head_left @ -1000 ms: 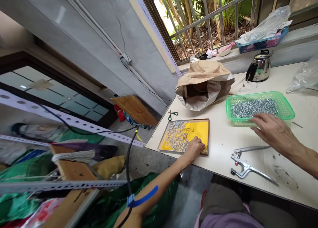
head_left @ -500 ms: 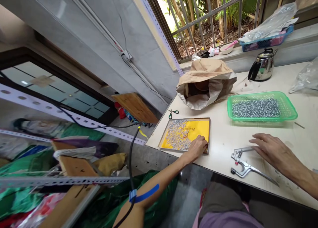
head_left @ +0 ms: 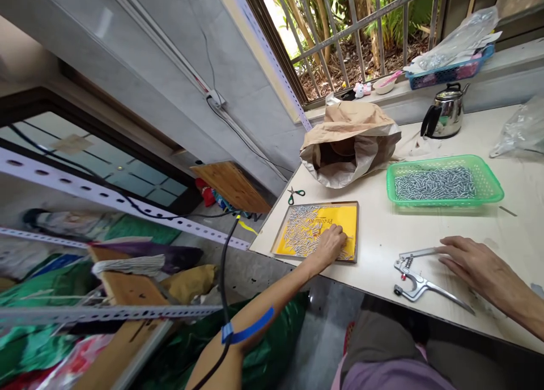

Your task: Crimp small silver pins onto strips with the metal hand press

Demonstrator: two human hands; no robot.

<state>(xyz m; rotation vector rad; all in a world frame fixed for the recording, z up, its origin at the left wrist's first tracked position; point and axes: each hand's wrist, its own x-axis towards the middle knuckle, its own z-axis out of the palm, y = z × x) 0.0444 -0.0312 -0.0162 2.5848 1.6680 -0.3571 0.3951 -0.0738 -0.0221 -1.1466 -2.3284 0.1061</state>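
Observation:
My left hand point(head_left: 332, 245) is over the right part of a shallow tray point(head_left: 357, 231), its fingers curled together near the yellow sheet point(head_left: 338, 214). Whether a small piece sits between the fingertips is hidden. Many small silvery metal pins point(head_left: 300, 231) lie loose in the tray, mostly on its left side. My right hand point(head_left: 478, 265) rests palm down on the table, fingers stretched out. Its fingertips are at the upper handle of silver spring-loaded pliers point(head_left: 419, 285), which lie near the table's front edge; I cannot tell if they touch.
Beyond my right hand stands a green basket point(head_left: 488, 189) holding more pins. A brown paper bag point(head_left: 352, 129), green-handled scissors point(head_left: 296, 195) and a metal kettle point(head_left: 448, 112) are farther back. A black cable point(head_left: 224, 265) runs beside my left arm.
My left hand has shifted from the tray's right edge inward, to the left. My right hand has drawn back a little to the right along the pliers' upper handle.

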